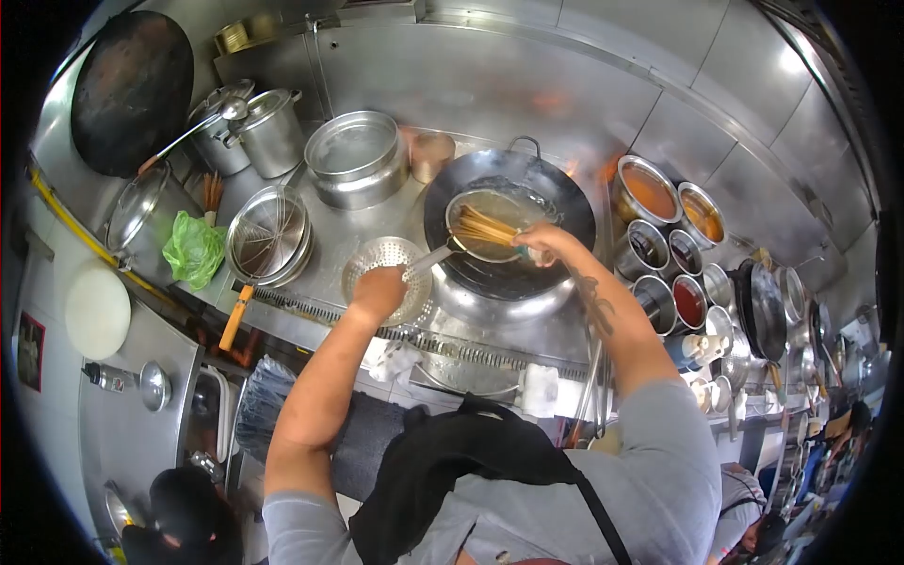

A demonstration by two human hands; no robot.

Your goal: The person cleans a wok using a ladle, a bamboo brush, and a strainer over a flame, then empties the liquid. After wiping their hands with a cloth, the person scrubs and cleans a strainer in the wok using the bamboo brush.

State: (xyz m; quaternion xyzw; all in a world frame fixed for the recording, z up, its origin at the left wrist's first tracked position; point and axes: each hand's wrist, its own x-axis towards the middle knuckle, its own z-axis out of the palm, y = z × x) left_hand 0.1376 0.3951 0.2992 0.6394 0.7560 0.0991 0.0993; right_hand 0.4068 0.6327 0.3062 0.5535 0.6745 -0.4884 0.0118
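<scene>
My left hand is closed around the handle of a round-headed strainer, whose wide rim sits inside the black wok. My right hand grips a bamboo wok brush. The brush's bristles lie over the strainer's head; exact contact cannot be made out. Wet, shiny patches show on the wok's inner wall. Below my left hand stands a perforated metal colander, partly hidden by that hand.
A large water-filled pot stands behind the colander. Sauce containers line the right side. Left are a wire-strainer-topped pot, a green plastic bag and lidded stockpots. Another person is at lower left.
</scene>
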